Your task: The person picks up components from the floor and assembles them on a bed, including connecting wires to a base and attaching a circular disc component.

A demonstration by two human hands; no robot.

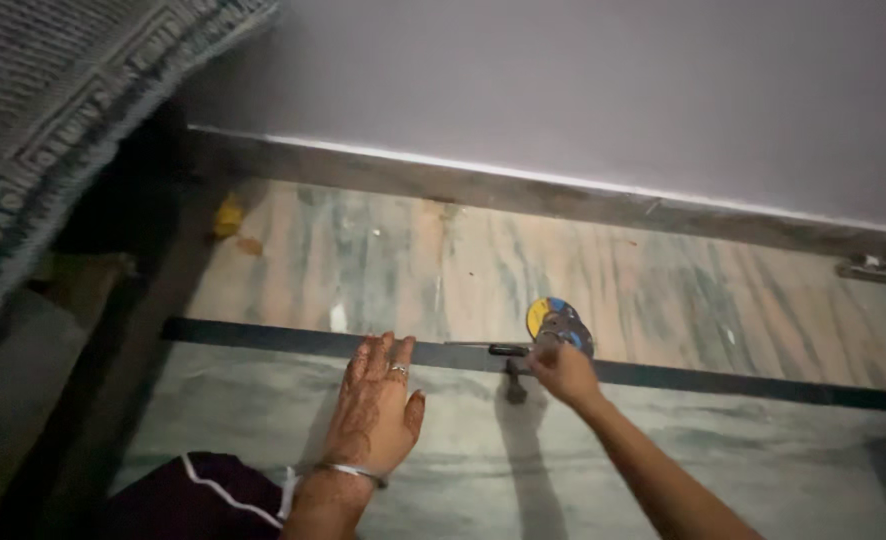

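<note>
Seen from the head camera, a person kneels over a veined marble floor (383, 260) crossed by a dark inlaid strip (263, 333) that runs left to right, parallel to the grey wall (613, 90) and its dark skirting (523, 195).

The left hand (373, 410) lies palm down on the floor, fingers spread and stretched toward the wall, their tips reaching the strip; it holds nothing. It wears a ring (399, 370), a metal bangle (355, 472) circles the wrist, and henna patterns cover its back.

The right hand (563, 372) is closed around a small round disc (559, 322), blue with a yellow sector, held at the strip and tilted up so its face shows toward the camera.

Just left of that hand a screwdriver (488, 349) with a dark handle lies on the strip, its long axis along the strip, the thin metal shaft pointing left toward the left hand and the handle toward the right hand. Whether the right hand touches it cannot be told. A short dark object (514, 383) lies below it, too dim to identify.

At the upper left hangs a patterned grey blanket (53, 110), with a yellow scrap (228, 215) on the floor near the skirting. A dark garment with a white stripe (203, 495) fills the lower left.
</note>
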